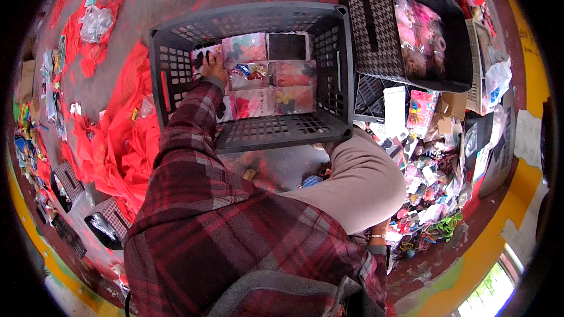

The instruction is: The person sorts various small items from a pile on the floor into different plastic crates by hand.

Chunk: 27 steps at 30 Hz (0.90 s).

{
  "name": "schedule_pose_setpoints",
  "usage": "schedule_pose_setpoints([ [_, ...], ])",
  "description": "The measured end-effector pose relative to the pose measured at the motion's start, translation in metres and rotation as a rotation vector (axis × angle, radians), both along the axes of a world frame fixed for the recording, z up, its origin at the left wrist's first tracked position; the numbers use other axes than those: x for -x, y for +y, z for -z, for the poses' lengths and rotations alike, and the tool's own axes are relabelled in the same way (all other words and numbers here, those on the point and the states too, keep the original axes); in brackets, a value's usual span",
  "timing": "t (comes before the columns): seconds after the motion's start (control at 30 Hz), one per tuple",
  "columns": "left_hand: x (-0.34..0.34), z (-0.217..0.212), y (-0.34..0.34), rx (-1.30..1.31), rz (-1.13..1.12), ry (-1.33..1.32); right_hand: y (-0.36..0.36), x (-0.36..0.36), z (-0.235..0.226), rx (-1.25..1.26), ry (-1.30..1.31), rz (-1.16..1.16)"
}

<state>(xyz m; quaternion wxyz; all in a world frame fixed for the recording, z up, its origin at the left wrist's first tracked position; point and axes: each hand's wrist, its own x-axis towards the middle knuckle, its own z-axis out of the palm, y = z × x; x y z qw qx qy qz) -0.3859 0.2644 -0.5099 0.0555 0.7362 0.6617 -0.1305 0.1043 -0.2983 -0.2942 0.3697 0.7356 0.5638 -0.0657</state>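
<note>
My left hand [214, 67] reaches down into a dark grey plastic crate [247, 14]. Its fingers are spread over a clear packet with dark shapes [200, 57] in the far left corner of the crate. Flat packets cover the bottom in rows: one with pale green and pink pieces [244, 48], a black one [288, 47], one with shiny blue, red and gold pieces [249, 71], one with pink pieces [249, 104] and one with yellow flowers [292, 99]. My right hand [379, 230], with a bracelet at the wrist, is low beside my knee; its fingers are hidden.
A black bin with a houndstooth-patterned side [376, 23], holding pink bagged goods [420, 32], stands to the right. Below it spreads a pile of small packaged accessories [420, 194] and a pink card pack [420, 108]. Crumpled red sheeting [126, 147] lies on the left.
</note>
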Motion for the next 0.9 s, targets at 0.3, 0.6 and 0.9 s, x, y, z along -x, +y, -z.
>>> schedule_pose_setpoints([
  [0.3, 0.003, 0.016, 0.035, 0.238, 0.121, -0.240, 0.016, 0.030, -0.040, -0.210, 0.203, 0.239],
  [0.6, -0.103, -0.112, 0.044, -0.073, 0.310, -0.428, -0.001, 0.037, -0.097, -0.910, 0.767, 1.278],
  [0.9, -0.328, -0.456, -0.092, -0.373, 1.183, -1.038, -0.030, -0.024, -0.168, -1.608, 1.895, 1.750],
])
